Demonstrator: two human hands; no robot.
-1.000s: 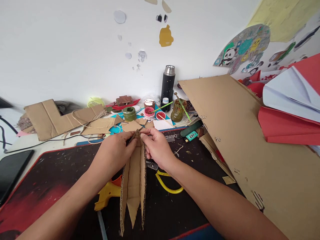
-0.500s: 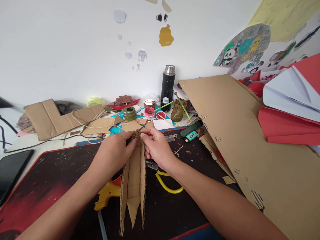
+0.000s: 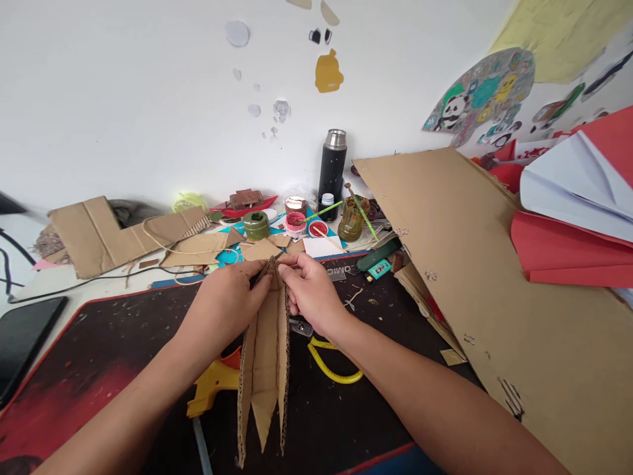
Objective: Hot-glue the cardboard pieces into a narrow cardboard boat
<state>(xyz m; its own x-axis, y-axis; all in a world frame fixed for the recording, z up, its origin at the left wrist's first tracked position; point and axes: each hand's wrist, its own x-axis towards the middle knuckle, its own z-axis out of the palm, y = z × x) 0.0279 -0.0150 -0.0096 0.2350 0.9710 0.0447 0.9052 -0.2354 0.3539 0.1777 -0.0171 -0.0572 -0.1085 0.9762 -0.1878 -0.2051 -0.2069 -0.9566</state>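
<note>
A long folded cardboard piece [image 3: 264, 369] hangs between my hands, its three pointed ends toward me and its sides standing up along the length. My left hand [image 3: 230, 290] grips the far narrow end from the left, thumb on the inner face. On the other side my right hand [image 3: 309, 287] pinches the same end near the tip, fingers closed. Below the cardboard lie a yellow glue gun [image 3: 212, 382] with a glue stick [image 3: 202, 445] at its back, and yellow-handled scissors [image 3: 336, 369]. Parts of both tools are hidden by the cardboard and my right hand.
Open paint jars [image 3: 256, 225] and a black thermos [image 3: 333, 165] stand at the back by the wall. A large cardboard sheet [image 3: 494, 277] leans on the right, with red paper [image 3: 568, 257] on it. A phone [image 3: 30, 343] lies at left on the table beside the dark mat [image 3: 123, 343].
</note>
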